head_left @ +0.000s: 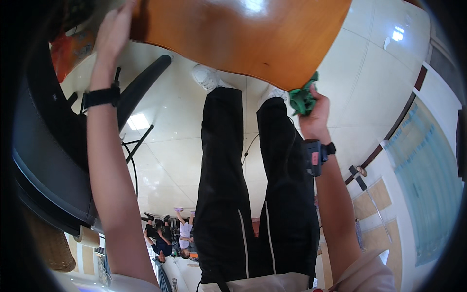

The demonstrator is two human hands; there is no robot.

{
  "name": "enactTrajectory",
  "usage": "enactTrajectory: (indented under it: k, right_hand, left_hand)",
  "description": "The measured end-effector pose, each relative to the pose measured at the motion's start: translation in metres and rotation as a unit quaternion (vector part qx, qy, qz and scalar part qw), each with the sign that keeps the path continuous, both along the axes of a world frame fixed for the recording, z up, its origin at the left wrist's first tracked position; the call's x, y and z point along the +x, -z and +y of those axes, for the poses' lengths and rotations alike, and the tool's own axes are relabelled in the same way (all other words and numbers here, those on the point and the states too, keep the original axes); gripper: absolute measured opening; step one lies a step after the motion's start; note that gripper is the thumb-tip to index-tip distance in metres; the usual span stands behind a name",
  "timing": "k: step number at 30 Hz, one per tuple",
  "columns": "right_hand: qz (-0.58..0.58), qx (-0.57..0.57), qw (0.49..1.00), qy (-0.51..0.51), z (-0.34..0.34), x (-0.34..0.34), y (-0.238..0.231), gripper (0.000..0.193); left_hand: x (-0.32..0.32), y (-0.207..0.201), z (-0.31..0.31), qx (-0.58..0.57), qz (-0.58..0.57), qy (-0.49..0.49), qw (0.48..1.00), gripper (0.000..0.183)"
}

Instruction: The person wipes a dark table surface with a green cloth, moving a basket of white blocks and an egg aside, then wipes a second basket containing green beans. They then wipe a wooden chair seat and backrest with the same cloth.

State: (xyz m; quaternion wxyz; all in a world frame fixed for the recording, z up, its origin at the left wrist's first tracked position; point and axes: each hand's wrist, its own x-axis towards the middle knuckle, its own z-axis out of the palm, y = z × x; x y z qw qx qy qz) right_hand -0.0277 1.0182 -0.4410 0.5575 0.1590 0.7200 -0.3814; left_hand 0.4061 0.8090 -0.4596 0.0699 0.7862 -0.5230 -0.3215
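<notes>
A glossy orange-brown wooden panel point(243, 36) with a wavy near edge fills the upper middle and runs out of the picture at the top. At its left edge is my left hand point(114, 35), closed on the panel's side, with the fingertips partly cut off by the top of the picture. My right hand point(316, 109) is closed around a crumpled green cloth point(302, 100). That cloth touches the panel's near right corner. What kind of furniture the panel belongs to cannot be made out.
Glossy pale floor tiles point(360, 73) lie under me, with my white shoes point(206, 78) below the panel. A large black padded object point(48, 151) stands close on the left, near a black curved leg point(143, 92). Other people point(163, 241) are farther off at the lower left.
</notes>
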Motion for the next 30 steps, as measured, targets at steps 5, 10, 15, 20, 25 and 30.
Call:
enactTrajectory:
  k: [5, 10, 15, 20, 25, 30]
  right_hand:
    - [0.013, -0.03, 0.999, -0.04, -0.002, -0.102, 0.023, 0.026]
    - [0.085, -0.101, 0.985, -0.107, -0.043, -0.234, 0.043, 0.023]
    - [0.169, -0.117, 0.973, -0.109, -0.102, -0.319, 0.049, 0.023]
    - [0.235, -0.155, 0.959, 0.039, -0.101, -0.295, 0.059, 0.022]
    - [0.437, -0.142, 0.888, -0.027, -0.054, -0.183, 0.054, 0.026]
    - [0.433, -0.122, 0.89, -0.074, -0.032, -0.181, 0.047, 0.037]
  left_hand:
    - [-0.045, -0.006, 0.064, 0.001, 0.007, 0.017, 1.0, 0.091]
    - [-0.135, -0.015, 0.131, 0.009, 0.104, -0.007, 0.995, 0.073]
    - [-0.224, -0.028, 0.158, 0.028, 0.179, -0.024, 0.983, 0.058]
    - [-0.273, -0.036, 0.175, 0.097, 0.262, -0.046, 0.959, 0.054]
    - [-0.325, -0.043, 0.19, 0.145, 0.33, -0.081, 0.929, 0.068]
    - [-0.349, -0.041, 0.198, 0.153, 0.371, -0.08, 0.912, 0.075]
